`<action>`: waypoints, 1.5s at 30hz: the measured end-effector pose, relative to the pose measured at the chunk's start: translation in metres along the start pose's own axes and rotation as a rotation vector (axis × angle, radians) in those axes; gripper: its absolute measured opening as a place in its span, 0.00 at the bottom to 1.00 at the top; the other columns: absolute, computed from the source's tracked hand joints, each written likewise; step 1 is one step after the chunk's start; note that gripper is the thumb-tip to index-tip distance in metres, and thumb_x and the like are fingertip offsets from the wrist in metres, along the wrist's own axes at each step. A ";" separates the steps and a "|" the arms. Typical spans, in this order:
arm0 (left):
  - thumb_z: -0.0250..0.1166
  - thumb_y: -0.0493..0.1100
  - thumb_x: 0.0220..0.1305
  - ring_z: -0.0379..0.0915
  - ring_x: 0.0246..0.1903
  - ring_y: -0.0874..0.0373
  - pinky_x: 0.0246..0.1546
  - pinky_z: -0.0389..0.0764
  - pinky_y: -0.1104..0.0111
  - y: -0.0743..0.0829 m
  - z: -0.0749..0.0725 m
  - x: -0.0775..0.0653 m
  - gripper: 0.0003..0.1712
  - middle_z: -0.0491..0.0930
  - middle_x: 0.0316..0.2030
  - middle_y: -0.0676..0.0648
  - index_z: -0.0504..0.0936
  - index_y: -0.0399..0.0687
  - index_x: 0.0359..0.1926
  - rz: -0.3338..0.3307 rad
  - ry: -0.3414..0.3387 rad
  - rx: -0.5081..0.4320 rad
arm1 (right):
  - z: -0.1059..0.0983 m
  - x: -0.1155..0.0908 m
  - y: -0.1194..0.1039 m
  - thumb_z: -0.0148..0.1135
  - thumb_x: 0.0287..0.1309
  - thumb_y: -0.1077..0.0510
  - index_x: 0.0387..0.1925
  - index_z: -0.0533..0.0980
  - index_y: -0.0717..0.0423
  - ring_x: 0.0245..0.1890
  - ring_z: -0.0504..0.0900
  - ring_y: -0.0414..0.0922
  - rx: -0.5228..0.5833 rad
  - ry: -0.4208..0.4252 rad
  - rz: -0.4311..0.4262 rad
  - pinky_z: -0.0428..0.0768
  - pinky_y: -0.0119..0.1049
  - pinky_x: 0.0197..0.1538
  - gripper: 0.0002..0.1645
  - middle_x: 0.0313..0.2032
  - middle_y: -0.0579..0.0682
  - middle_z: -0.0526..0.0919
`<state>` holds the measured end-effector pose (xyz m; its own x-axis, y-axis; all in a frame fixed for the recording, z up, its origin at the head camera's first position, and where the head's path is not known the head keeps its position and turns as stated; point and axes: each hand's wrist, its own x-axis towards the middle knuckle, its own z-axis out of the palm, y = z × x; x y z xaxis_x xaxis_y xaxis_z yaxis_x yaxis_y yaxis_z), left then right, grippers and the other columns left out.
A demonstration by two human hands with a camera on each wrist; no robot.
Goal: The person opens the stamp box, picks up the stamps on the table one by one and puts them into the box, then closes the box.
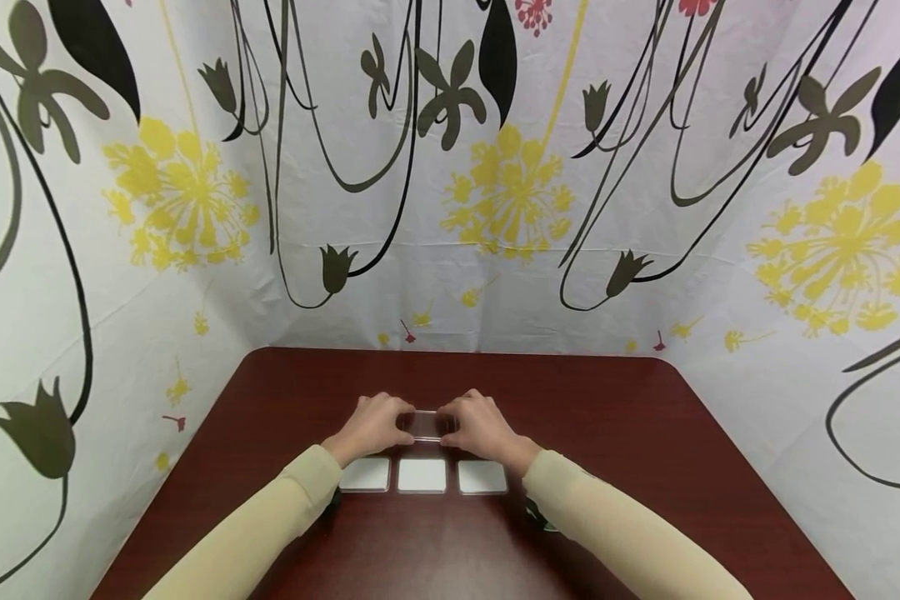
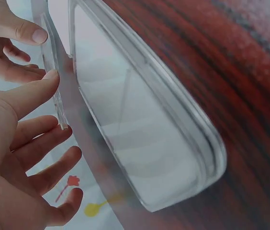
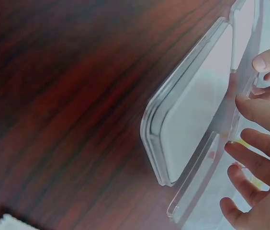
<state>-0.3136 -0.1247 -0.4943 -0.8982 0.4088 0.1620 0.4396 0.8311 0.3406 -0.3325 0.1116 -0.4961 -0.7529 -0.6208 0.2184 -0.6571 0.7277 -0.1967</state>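
Note:
A clear, thin rectangular plate [image 1: 425,425] is held by its two ends above the table. My left hand [image 1: 377,423] pinches its left end between thumb and fingers. At the opposite end, my right hand [image 1: 480,423] grips it the same way. In the left wrist view the plate [image 2: 51,60] appears nearly edge-on, the other fingers spread loosely. Nearer me lie three white, rounded squares in a row: left [image 1: 366,474], middle [image 1: 422,476] and right [image 1: 482,477]. Clear layered edges show around the white square [image 3: 197,105] in the right wrist view.
Another clear plate [image 3: 195,177] lies beside the white square. Partly hidden by the right sleeve is a dark green item [image 1: 540,517]; something dark [image 1: 333,503] shows by the left cuff. The red-brown table [image 1: 615,417] meets a flower-patterned cloth [image 1: 420,208].

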 end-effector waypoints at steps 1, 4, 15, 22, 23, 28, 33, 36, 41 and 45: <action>0.79 0.53 0.52 0.76 0.48 0.52 0.47 0.68 0.47 0.000 0.000 0.001 0.28 0.85 0.49 0.49 0.87 0.48 0.53 -0.004 -0.003 -0.003 | 0.000 0.000 0.000 0.78 0.52 0.45 0.51 0.86 0.45 0.48 0.77 0.50 -0.002 -0.005 0.004 0.75 0.54 0.47 0.24 0.44 0.41 0.87; 0.79 0.53 0.52 0.76 0.48 0.51 0.47 0.67 0.48 0.000 0.001 0.002 0.28 0.85 0.49 0.49 0.87 0.48 0.53 -0.017 -0.008 -0.007 | 0.000 0.002 0.000 0.78 0.52 0.45 0.51 0.86 0.46 0.49 0.76 0.51 0.000 -0.019 0.012 0.75 0.55 0.47 0.24 0.45 0.42 0.87; 0.79 0.53 0.54 0.76 0.49 0.49 0.48 0.67 0.46 -0.002 0.006 0.007 0.28 0.84 0.50 0.49 0.87 0.49 0.55 -0.040 -0.039 -0.001 | 0.002 0.003 0.000 0.77 0.54 0.45 0.50 0.86 0.48 0.51 0.77 0.53 -0.022 -0.038 0.024 0.75 0.58 0.50 0.23 0.46 0.44 0.87; 0.79 0.53 0.53 0.75 0.52 0.48 0.50 0.67 0.45 -0.001 0.005 0.007 0.29 0.84 0.51 0.49 0.86 0.49 0.56 -0.053 -0.050 -0.003 | 0.005 0.004 0.003 0.77 0.54 0.44 0.50 0.87 0.47 0.52 0.77 0.54 -0.040 -0.038 0.027 0.75 0.58 0.49 0.23 0.48 0.43 0.86; 0.79 0.53 0.53 0.75 0.52 0.48 0.50 0.67 0.45 -0.001 0.005 0.006 0.29 0.84 0.51 0.49 0.86 0.49 0.56 -0.052 -0.049 -0.003 | 0.005 0.004 0.003 0.76 0.54 0.44 0.50 0.86 0.48 0.52 0.77 0.54 -0.040 -0.040 0.030 0.75 0.58 0.50 0.23 0.49 0.43 0.86; 0.79 0.53 0.53 0.75 0.51 0.49 0.49 0.67 0.47 -0.002 0.005 0.006 0.29 0.84 0.51 0.49 0.86 0.50 0.56 -0.046 -0.051 -0.012 | 0.005 0.004 0.003 0.77 0.54 0.45 0.50 0.86 0.48 0.53 0.77 0.55 -0.035 -0.038 0.036 0.75 0.59 0.51 0.23 0.49 0.43 0.86; 0.79 0.52 0.53 0.75 0.51 0.49 0.48 0.67 0.47 -0.001 0.006 0.005 0.28 0.84 0.51 0.49 0.86 0.50 0.56 -0.049 -0.052 -0.017 | 0.006 0.002 0.002 0.77 0.54 0.46 0.50 0.86 0.49 0.54 0.77 0.56 -0.033 -0.031 0.034 0.75 0.60 0.51 0.23 0.49 0.45 0.86; 0.79 0.53 0.53 0.75 0.51 0.49 0.49 0.67 0.47 -0.001 0.006 0.004 0.28 0.84 0.52 0.50 0.86 0.51 0.56 -0.054 -0.054 -0.018 | 0.006 0.001 0.001 0.76 0.54 0.46 0.50 0.86 0.48 0.54 0.77 0.56 -0.038 -0.030 0.036 0.75 0.60 0.51 0.23 0.50 0.46 0.86; 0.79 0.53 0.54 0.75 0.52 0.49 0.52 0.67 0.45 -0.002 0.007 0.005 0.28 0.84 0.52 0.50 0.86 0.51 0.56 -0.050 -0.049 -0.026 | 0.006 0.001 0.001 0.76 0.55 0.45 0.51 0.86 0.47 0.54 0.77 0.55 -0.058 -0.037 0.045 0.74 0.59 0.51 0.23 0.51 0.45 0.85; 0.78 0.53 0.54 0.77 0.54 0.49 0.57 0.68 0.43 -0.003 0.002 0.003 0.30 0.83 0.52 0.49 0.85 0.50 0.57 -0.051 -0.038 -0.044 | 0.003 0.001 0.000 0.76 0.54 0.44 0.51 0.86 0.46 0.53 0.77 0.53 -0.072 -0.033 0.047 0.74 0.57 0.50 0.23 0.50 0.44 0.86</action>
<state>-0.3174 -0.1251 -0.4969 -0.9182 0.3809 0.1088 0.3920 0.8340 0.3884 -0.3335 0.1103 -0.4983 -0.7846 -0.5938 0.1785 -0.6174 0.7746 -0.1369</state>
